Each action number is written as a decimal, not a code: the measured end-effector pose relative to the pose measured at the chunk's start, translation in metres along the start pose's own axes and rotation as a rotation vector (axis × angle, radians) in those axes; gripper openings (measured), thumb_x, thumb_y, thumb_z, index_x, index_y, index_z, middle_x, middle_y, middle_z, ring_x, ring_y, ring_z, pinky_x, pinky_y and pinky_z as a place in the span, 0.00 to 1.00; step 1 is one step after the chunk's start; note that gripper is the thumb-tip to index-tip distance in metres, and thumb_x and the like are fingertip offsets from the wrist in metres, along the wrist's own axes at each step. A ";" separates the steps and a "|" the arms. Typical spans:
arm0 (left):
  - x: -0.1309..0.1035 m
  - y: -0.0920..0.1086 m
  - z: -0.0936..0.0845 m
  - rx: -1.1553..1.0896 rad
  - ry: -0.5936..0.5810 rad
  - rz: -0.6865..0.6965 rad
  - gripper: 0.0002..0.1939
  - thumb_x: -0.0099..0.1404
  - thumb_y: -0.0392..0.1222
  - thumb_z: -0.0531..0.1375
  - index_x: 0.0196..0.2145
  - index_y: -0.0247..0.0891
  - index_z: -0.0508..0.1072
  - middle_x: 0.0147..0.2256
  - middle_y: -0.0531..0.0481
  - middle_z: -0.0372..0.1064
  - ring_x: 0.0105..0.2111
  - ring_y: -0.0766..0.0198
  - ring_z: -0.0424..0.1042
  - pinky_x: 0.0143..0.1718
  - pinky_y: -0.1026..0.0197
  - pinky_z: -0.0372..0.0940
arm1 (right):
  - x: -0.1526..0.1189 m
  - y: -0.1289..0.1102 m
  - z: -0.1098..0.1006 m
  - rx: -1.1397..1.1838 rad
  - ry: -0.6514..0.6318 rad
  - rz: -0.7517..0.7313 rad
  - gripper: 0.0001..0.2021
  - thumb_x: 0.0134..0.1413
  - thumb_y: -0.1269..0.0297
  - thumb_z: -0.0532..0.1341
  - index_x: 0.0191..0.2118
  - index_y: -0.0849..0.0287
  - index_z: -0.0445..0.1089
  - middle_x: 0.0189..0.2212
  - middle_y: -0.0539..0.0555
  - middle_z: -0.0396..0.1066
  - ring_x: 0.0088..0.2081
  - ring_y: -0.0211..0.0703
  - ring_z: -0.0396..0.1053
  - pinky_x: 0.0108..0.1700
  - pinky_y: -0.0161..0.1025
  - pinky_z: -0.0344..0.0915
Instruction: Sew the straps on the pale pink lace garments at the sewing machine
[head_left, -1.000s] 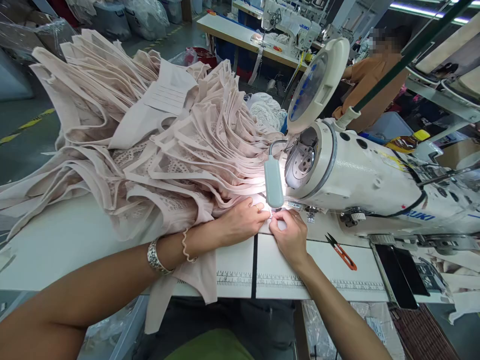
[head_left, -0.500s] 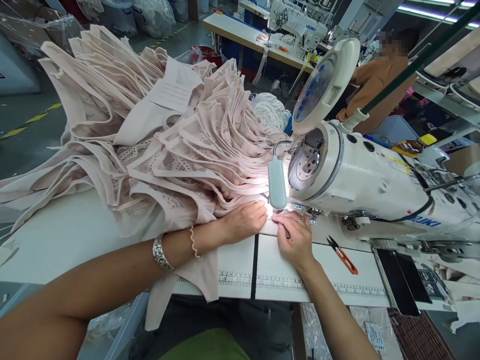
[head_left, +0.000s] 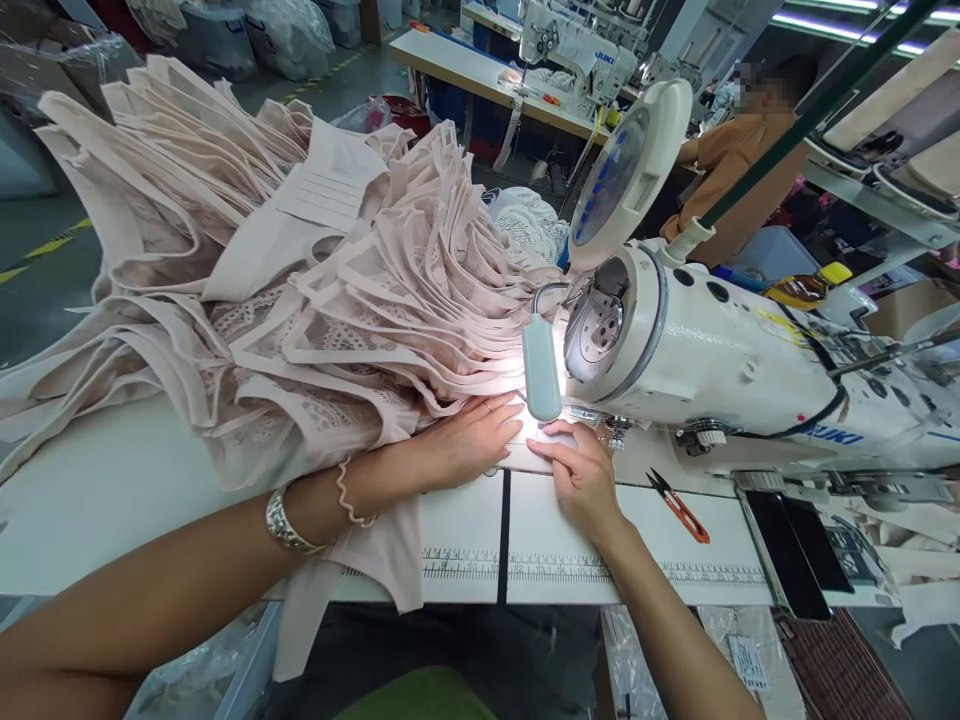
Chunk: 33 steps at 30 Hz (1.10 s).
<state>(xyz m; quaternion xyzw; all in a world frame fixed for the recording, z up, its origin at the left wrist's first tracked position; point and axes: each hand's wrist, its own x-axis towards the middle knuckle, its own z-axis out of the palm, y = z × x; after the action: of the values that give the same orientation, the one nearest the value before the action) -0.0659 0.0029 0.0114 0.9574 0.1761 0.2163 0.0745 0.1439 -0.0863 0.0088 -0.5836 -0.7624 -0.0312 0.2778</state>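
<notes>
A large heap of pale pink lace garments (head_left: 360,290) lies left of a white sewing machine (head_left: 720,350). My left hand (head_left: 476,440) rests flat on the heap's near edge, fingers stretched towards the needle area. My right hand (head_left: 581,470) is just right of it, below the machine head, its index finger extended and its fingers apart over pale cloth. A small grey-green lamp (head_left: 541,370) lights the spot between the hands and hides part of the needle area. One garment's end (head_left: 386,555) hangs over the table's front edge beneath my left forearm.
Orange-handled snips (head_left: 681,508) lie right of my right hand, near a dark phone (head_left: 784,555). A round magnifier (head_left: 626,170) stands above the machine head. A ruler strip (head_left: 585,570) runs along the table's front. Beyond sits a person in brown (head_left: 739,170).
My left hand has opened from a pinch and flattened on the cloth. My right index finger now points further left. The view has shifted slightly.
</notes>
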 end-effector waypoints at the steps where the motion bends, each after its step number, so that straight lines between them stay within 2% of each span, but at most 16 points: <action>1: 0.000 -0.001 0.000 -0.007 -0.011 0.015 0.02 0.69 0.32 0.55 0.39 0.34 0.68 0.43 0.41 0.67 0.46 0.54 0.66 0.47 0.56 0.63 | -0.001 0.000 0.001 -0.001 -0.005 0.011 0.22 0.58 0.78 0.52 0.37 0.48 0.80 0.44 0.51 0.76 0.44 0.42 0.72 0.49 0.42 0.63; 4: 0.001 -0.002 0.002 -0.023 -0.028 0.018 0.03 0.70 0.32 0.55 0.40 0.33 0.68 0.44 0.40 0.68 0.49 0.52 0.67 0.50 0.53 0.64 | -0.002 0.000 0.003 -0.021 -0.002 0.013 0.22 0.58 0.79 0.51 0.37 0.49 0.80 0.48 0.50 0.76 0.47 0.44 0.71 0.53 0.45 0.60; 9: 0.001 -0.004 0.006 -0.030 -0.035 0.006 0.05 0.71 0.31 0.53 0.41 0.33 0.68 0.46 0.38 0.69 0.54 0.50 0.66 0.54 0.50 0.63 | -0.002 -0.001 0.004 -0.093 -0.001 -0.018 0.21 0.59 0.79 0.51 0.37 0.49 0.79 0.45 0.49 0.79 0.49 0.47 0.71 0.59 0.51 0.53; 15: 0.003 -0.003 0.003 -0.023 -0.045 -0.007 0.07 0.69 0.29 0.53 0.43 0.34 0.68 0.48 0.39 0.69 0.54 0.51 0.66 0.54 0.50 0.64 | -0.001 0.005 0.002 -0.080 -0.050 -0.065 0.22 0.57 0.79 0.50 0.41 0.51 0.78 0.47 0.50 0.78 0.49 0.46 0.71 0.59 0.49 0.54; 21: 0.007 -0.001 0.003 -0.021 -0.066 -0.068 0.08 0.70 0.32 0.55 0.47 0.32 0.67 0.50 0.37 0.68 0.54 0.50 0.67 0.51 0.49 0.66 | 0.001 0.006 0.003 -0.119 -0.114 -0.004 0.23 0.55 0.79 0.49 0.43 0.52 0.78 0.48 0.51 0.77 0.48 0.46 0.71 0.59 0.49 0.55; 27: 0.009 0.000 0.004 -0.027 -0.082 -0.153 0.13 0.70 0.37 0.58 0.51 0.34 0.65 0.53 0.37 0.66 0.54 0.49 0.66 0.50 0.52 0.64 | 0.009 0.006 0.001 -0.037 -0.162 0.012 0.24 0.54 0.79 0.48 0.47 0.55 0.76 0.45 0.53 0.77 0.46 0.42 0.71 0.51 0.40 0.63; 33: 0.010 0.001 0.003 -0.057 -0.064 -0.229 0.11 0.71 0.38 0.56 0.49 0.33 0.66 0.50 0.40 0.67 0.49 0.54 0.67 0.49 0.55 0.63 | 0.012 0.009 0.001 -0.020 -0.225 0.047 0.25 0.55 0.79 0.47 0.50 0.56 0.74 0.43 0.52 0.77 0.44 0.42 0.71 0.48 0.39 0.64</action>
<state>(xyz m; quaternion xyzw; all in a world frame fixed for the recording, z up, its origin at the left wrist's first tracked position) -0.0560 0.0059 0.0127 0.9349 0.2758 0.1805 0.1313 0.1495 -0.0726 0.0113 -0.6039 -0.7745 0.0337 0.1854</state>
